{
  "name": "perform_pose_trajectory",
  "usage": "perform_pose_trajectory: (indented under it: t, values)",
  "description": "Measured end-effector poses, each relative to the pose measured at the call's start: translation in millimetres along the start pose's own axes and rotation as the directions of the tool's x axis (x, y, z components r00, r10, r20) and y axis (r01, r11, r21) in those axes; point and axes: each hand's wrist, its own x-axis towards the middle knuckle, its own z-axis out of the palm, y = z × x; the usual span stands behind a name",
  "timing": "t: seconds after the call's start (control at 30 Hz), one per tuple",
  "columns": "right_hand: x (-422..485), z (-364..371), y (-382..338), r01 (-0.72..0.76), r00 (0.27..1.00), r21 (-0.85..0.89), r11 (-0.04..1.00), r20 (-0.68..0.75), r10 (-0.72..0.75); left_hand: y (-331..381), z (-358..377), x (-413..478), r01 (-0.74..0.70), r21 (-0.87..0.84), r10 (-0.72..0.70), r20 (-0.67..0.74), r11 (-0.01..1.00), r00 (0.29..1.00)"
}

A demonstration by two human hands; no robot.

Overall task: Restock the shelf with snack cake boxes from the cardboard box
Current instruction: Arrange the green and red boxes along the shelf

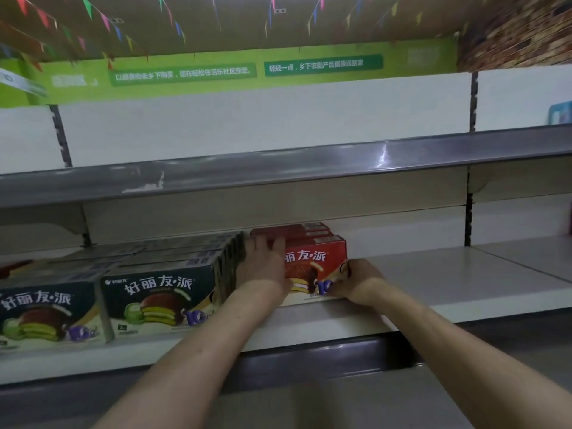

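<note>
Red snack cake box (315, 264) on shelf (433, 283): I see left hand (263, 267) flat on it, fingers straight; right hand (359, 281) pinches its corner.

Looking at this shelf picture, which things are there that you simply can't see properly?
Head view only:
- Red boxes behind the front red box: only their top edges show.
- Front red box's left part: covered by the left hand.
- Right hand fingertips: curled against the box corner, partly hidden.
- Leftmost green box: cut by the picture's edge.
- Cardboard box: not in view.
</note>
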Motion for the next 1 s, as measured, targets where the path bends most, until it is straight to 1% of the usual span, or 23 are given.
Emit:
perform_pose_trajectory:
  t: [0.1, 0.27, 0.4, 0.47, 0.5, 0.53, 0.57, 0.6, 0.63, 0.67, 0.7, 0.73, 0.8, 0.87, 0.93, 1.0]
  values:
    - [6, 4, -4, -0.006, 0.998, -0.019, 1.000, -0.063, 0.005, -3, 9, 6, -0.014, 0.047, 0.016, -0.055, 0.999, 0.998]
    - [16, 10, -7, 0.064, 0.997, -0.031, 0.997, -0.051, -0.065, -12, 21, 12, -0.051, 0.055, 0.056, -0.091, 0.997, 0.994]
    - [22, 13, -8, 0.066, 0.996, -0.052, 0.996, -0.054, -0.069, -10, 27, 15, -0.021, 0.165, 0.040, -0.111, 0.986, 0.993]
    - [18, 14, -9, 0.076, 0.993, -0.051, 0.996, -0.090, -0.080, -5, 27, 16, -0.014, 0.231, 0.043, -0.118, 0.973, 0.992]
    - [15, 14, -11, 0.098, 0.982, -0.089, 0.991, -0.151, -0.111, -3, 27, 16, -0.021, 0.263, 0.057, -0.130, 0.965, 0.990]
    - [11, 14, -14, 0.131, 0.959, -0.164, 0.978, -0.228, -0.167, -2, 28, 15, -0.028, 0.286, 0.071, -0.141, 0.958, 0.987]
    - [7, 15, -18, 0.174, 0.922, -0.261, 0.950, -0.296, -0.251, -1, 29, 15, -0.032, 0.292, 0.078, -0.147, 0.956, 0.986]
    - [5, 15, -21, 0.228, 0.875, -0.364, 0.903, -0.331, -0.355, 0, 30, 14, -0.031, 0.289, 0.076, -0.146, 0.957, 0.986]
    - [4, 16, -25, 0.283, 0.828, -0.460, 0.842, -0.326, -0.456, 0, 31, 14, -0.028, 0.285, 0.071, -0.144, 0.958, 0.987]
    - [5, 16, -28, 0.323, 0.798, -0.536, 0.780, -0.289, -0.529, -1, 31, 14, -0.028, 0.287, 0.071, -0.142, 0.957, 0.987]
    - [7, 17, -30, 0.349, 0.792, -0.584, 0.733, -0.235, -0.564, -1, 31, 14, -0.031, 0.293, 0.075, -0.141, 0.956, 0.987]
    - [8, 18, -32, 0.360, 0.802, -0.607, 0.709, -0.187, -0.567, -1, 29, 15, -0.036, 0.292, 0.079, -0.137, 0.956, 0.987]
    - [11, 17, -34, 0.352, 0.833, -0.611, 0.709, -0.141, -0.535, -3, 24, 17, -0.053, 0.266, 0.087, -0.119, 0.963, 0.989]
    - [9, 13, -37, 0.341, 0.836, -0.626, 0.701, -0.140, -0.531, -6, 16, 18, -0.060, 0.215, 0.089, -0.128, 0.975, 0.988]
    - [4, 6, -42, 0.343, 0.813, -0.649, 0.679, -0.157, -0.561, -7, 6, 15, -0.051, 0.119, 0.072, -0.179, 0.992, 0.981]
    - [-3, 1, -50, 0.398, 0.764, -0.640, 0.657, -0.165, -0.623, -6, -6, 11, -0.029, -0.070, 0.011, -0.250, 0.997, 0.968]
